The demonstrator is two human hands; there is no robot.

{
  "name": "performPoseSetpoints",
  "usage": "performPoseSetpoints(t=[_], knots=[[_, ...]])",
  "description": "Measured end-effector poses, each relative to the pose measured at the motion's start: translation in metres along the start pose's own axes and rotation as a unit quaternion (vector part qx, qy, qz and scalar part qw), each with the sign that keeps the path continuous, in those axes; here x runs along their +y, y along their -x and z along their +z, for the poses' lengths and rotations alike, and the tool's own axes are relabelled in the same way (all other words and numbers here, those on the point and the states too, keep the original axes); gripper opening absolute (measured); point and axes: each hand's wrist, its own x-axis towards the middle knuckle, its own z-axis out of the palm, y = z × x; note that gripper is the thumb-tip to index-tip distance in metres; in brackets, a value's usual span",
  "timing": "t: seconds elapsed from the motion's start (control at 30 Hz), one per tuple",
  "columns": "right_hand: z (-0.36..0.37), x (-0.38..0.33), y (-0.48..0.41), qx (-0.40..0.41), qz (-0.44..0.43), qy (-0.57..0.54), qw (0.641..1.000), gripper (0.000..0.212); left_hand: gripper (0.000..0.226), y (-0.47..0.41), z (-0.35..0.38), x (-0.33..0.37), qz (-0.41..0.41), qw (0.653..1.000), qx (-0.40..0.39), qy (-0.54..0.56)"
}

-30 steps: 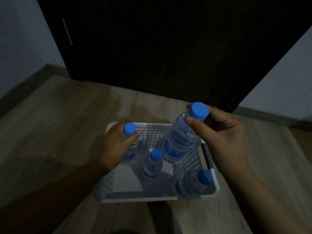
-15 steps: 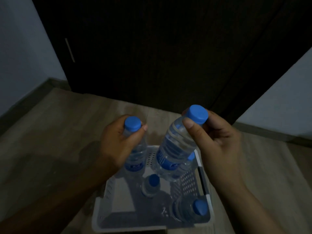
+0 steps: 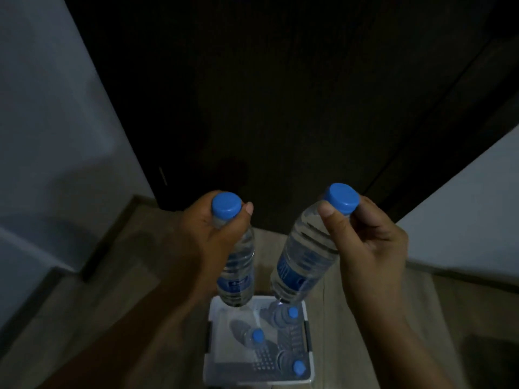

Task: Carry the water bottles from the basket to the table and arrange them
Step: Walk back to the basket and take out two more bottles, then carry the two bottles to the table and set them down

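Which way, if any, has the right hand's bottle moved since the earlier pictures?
Yes, upward: the bottle in the right hand now hangs clear above the basket.

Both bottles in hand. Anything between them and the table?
Nothing visible. Left hand holds the left bottle, right hand the right bottle, both clear above the basket and the three bottles inside. Table out of view; path beyond unknown.
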Motion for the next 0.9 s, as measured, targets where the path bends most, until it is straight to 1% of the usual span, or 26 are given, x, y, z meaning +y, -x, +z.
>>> performPoseSetpoints(t=[0.13, 0.23, 0.33, 0.4, 0.47, 0.57, 0.6, 0.73, 0.9], knots=[[-0.011, -0.13, -0.051, 0.014, -0.023, -0.016, 1.0, 0.017, 0.003, -0.012, -0.033, 0.143, 0.067, 0.998, 0.011, -0.015], [-0.016, -0.233, -0.088, 0.024, -0.056, -0.025, 0.998, 0.019, 0.004, -0.021, -0.063, 0.253, 0.104, 0.994, 0.015, -0.008], [-0.021, -0.335, -0.119, 0.056, -0.088, -0.05, 0.993, 0.021, 0.009, -0.03, -0.097, 0.36, 0.127, 0.991, 0.023, 0.031], [-0.024, -0.397, -0.135, 0.08, -0.115, -0.058, 0.988, 0.027, 0.01, -0.031, -0.119, 0.424, 0.147, 0.987, 0.014, 0.062], [-0.027, -0.454, -0.149, 0.09, -0.144, -0.067, 0.983, 0.032, 0.016, -0.029, -0.141, 0.483, 0.178, 0.981, 0.0, 0.079], [-0.03, -0.526, -0.157, 0.071, -0.181, -0.076, 0.978, 0.034, 0.011, -0.019, -0.17, 0.552, 0.227, 0.971, 0.002, 0.075], [-0.03, -0.546, -0.159, 0.069, -0.193, -0.079, 0.975, 0.033, 0.013, -0.015, -0.178, 0.571, 0.242, 0.967, 0.009, 0.074], [-0.028, -0.608, -0.163, 0.073, -0.223, -0.107, 0.966, 0.026, 0.032, 0.001, -0.207, 0.638, 0.281, 0.957, 0.019, 0.071], [-0.032, -0.665, -0.175, 0.054, -0.223, -0.146, 0.962, 0.028, 0.025, 0.016, -0.229, 0.696, 0.308, 0.949, 0.057, 0.026]])
